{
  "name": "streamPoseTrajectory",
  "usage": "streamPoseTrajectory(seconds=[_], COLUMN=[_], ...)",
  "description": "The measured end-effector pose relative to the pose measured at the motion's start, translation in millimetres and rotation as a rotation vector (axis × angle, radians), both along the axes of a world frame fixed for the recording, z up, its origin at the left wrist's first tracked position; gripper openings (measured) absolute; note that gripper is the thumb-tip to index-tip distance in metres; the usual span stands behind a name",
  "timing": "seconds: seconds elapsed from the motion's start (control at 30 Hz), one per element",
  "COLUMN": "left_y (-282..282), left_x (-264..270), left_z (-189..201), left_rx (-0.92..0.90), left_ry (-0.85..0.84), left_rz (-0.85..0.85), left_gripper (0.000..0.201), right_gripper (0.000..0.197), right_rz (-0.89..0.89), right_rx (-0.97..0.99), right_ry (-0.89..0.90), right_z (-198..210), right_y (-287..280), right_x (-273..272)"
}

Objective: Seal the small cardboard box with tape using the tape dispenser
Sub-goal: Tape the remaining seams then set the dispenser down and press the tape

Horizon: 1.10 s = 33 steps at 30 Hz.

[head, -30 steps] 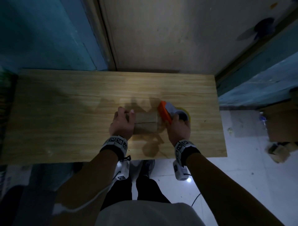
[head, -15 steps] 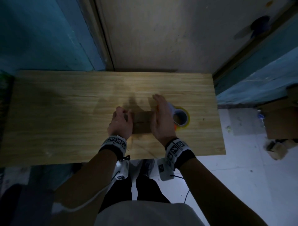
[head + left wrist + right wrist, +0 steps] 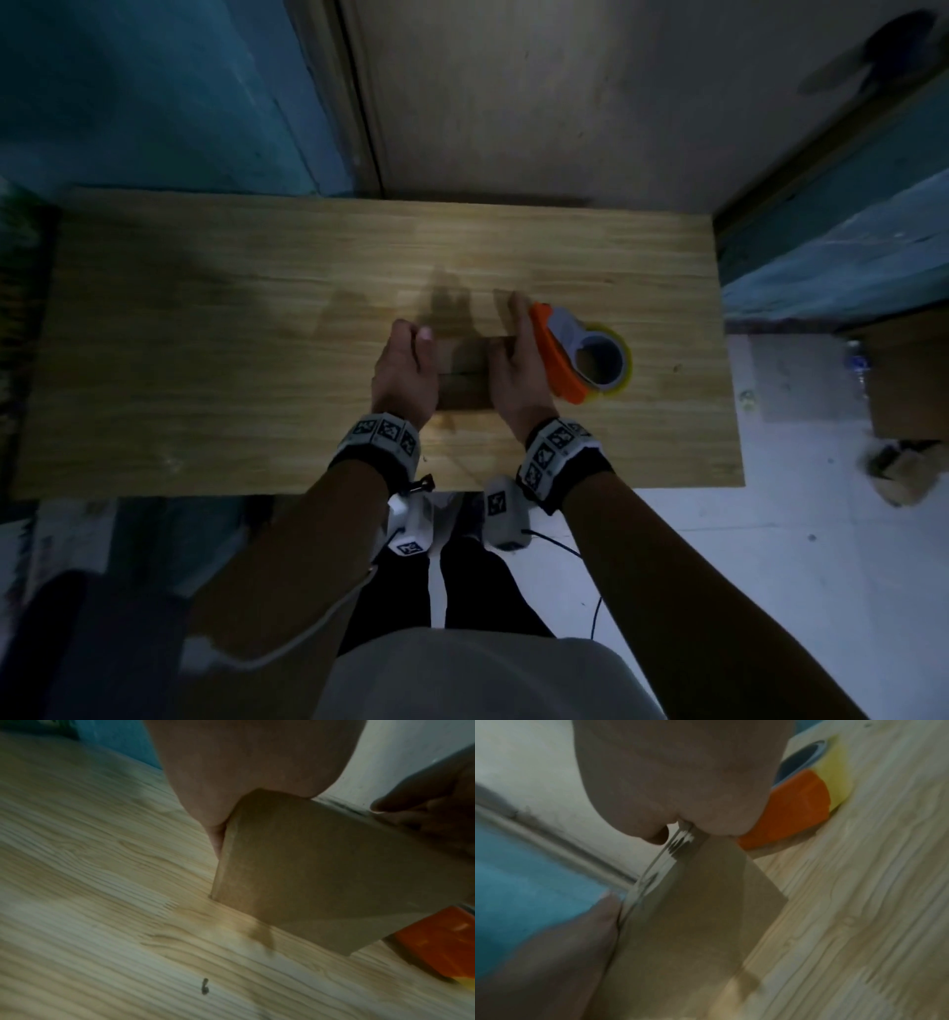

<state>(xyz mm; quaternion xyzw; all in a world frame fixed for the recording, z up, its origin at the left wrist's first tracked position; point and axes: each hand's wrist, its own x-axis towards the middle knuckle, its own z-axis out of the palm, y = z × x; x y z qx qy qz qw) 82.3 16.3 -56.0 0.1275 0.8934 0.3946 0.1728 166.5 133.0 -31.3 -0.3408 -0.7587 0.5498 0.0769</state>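
In the centre of the head view the small cardboard box (image 3: 464, 372) sits on the wooden worktop (image 3: 205, 334), flanked by both hands: the left hand (image 3: 403, 375) curls its fingers against the box's left side to steady it, while the right hand (image 3: 516, 370) lies flat and open along the right side, probably smoothing the shiny strip of tape (image 3: 659, 866) that runs over the top edge. The orange tape dispenser (image 3: 575, 354) lies just right of the right hand, set down and unheld, close enough to crowd that side of the box.
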Motion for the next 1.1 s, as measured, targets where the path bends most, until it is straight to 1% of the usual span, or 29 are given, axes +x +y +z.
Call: streamPoseTrajectory(seconds=[0.07, 0.17, 0.23, 0.3, 0.4, 0.47, 0.53, 0.6, 0.67, 0.73, 0.83, 0.9, 0.93, 1.03, 1.1], left_y=[-3, -9, -11, -11, -9, -9, -11, -12, -12, -11, -11, -12, -12, -13, -14], left_x=[-1, -4, -5, -5, -5, -6, -6, -7, -8, -9, -11, -11, -10, -7, -3], left_z=[-3, -5, -5, -6, -8, -10, -10, -8, -5, -2, -1, 0, 1, 1, 2], left_rx=[0.106, 0.228, 0.278, 0.317, 0.346, 0.366, 0.320, 0.280, 0.262, 0.241, 0.213, 0.233, 0.249, 0.271, 0.275], left_ry=[0.022, 0.033, -0.009, -0.082, -0.168, -0.237, -0.244, -0.231, -0.253, -0.257, -0.218, -0.191, -0.171, -0.089, -0.104], left_rz=[-0.026, -0.116, -0.150, -0.104, -0.005, -0.004, -0.031, -0.060, -0.059, -0.071, -0.093, -0.107, -0.112, -0.120, -0.081], left_gripper=[0.026, 0.028, 0.029, 0.030, 0.031, 0.033, 0.044, 0.050, 0.048, 0.042, 0.030, 0.023, 0.023, 0.033, 0.036], right_gripper=[0.060, 0.064, 0.065, 0.065, 0.066, 0.080, 0.095, 0.098, 0.095, 0.087, 0.073, 0.064, 0.060, 0.049, 0.046], right_rz=[0.013, 0.029, 0.035, 0.022, 0.012, -0.010, -0.012, 0.004, 0.016, 0.053, 0.089, 0.097, 0.095, 0.058, 0.003], right_rx=[-0.010, -0.022, -0.064, -0.107, -0.147, -0.197, -0.185, -0.182, -0.167, -0.117, -0.074, -0.042, -0.023, 0.013, -0.005], right_ry=[0.001, -0.020, -0.037, -0.058, -0.054, -0.043, -0.033, -0.033, -0.033, -0.037, -0.018, -0.004, -0.002, -0.002, 0.009], right_z=[-2, -3, -4, -5, -4, -1, -3, -3, -6, -10, -12, -13, -13, -14, -11], right_y=[1, 2, 3, 5, 5, 3, 3, 3, 5, 6, 8, 9, 9, 7, 6], right_x=[-1, 0, 3, 5, 6, 5, 3, 1, 2, 3, 5, 6, 7, 7, 9])
